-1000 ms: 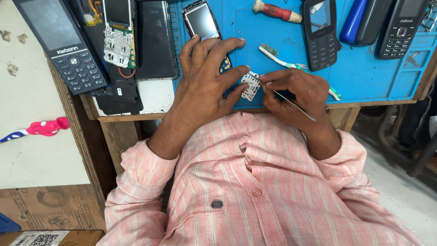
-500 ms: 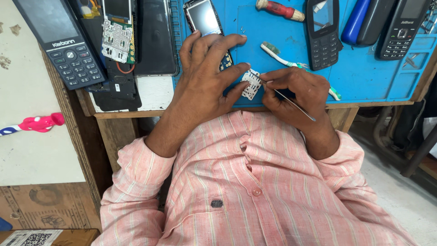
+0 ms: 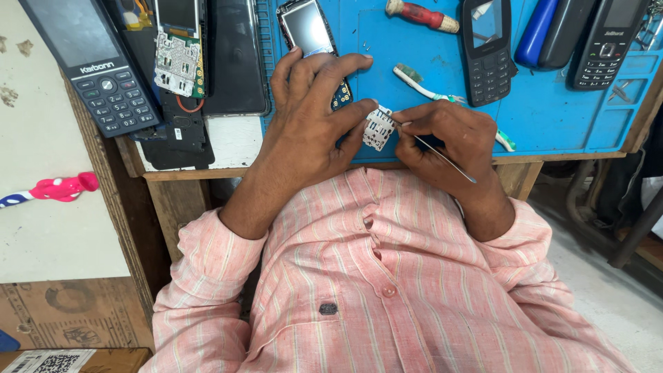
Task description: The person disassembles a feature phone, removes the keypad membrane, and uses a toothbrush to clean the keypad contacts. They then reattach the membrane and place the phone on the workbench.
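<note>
A: What do the 2 hands have hold of?

B: The left hand (image 3: 311, 114) pinches a small white circuit board (image 3: 378, 128) by its left edge between thumb and forefinger, the other fingers spread flat over a dismantled phone (image 3: 309, 31) lying on the blue mat (image 3: 552, 103). The right hand (image 3: 445, 138) is curled closed around a thin metal probe (image 3: 442, 157), its tip touching the board's upper right edge.

A: And where is that board?

B: Lifted just above the near edge of the mat, between the 2 hands, close to the front of the tabletop (image 3: 228, 141) and above the pink striped shirt (image 3: 387, 276).

A: What lies about them?

B: Beyond the right hand, a white toothbrush (image 3: 423, 86) with a green handle end, and past that a red-handled screwdriver (image 3: 423, 15). A black keypad phone (image 3: 489, 48) stands just right of the brush; further right a blue casing (image 3: 539, 31) and another black keypad phone (image 3: 606, 41). To the left, off the mat, a bare green phone board (image 3: 178, 52) and a large dark keypad phone (image 3: 93, 69).
</note>
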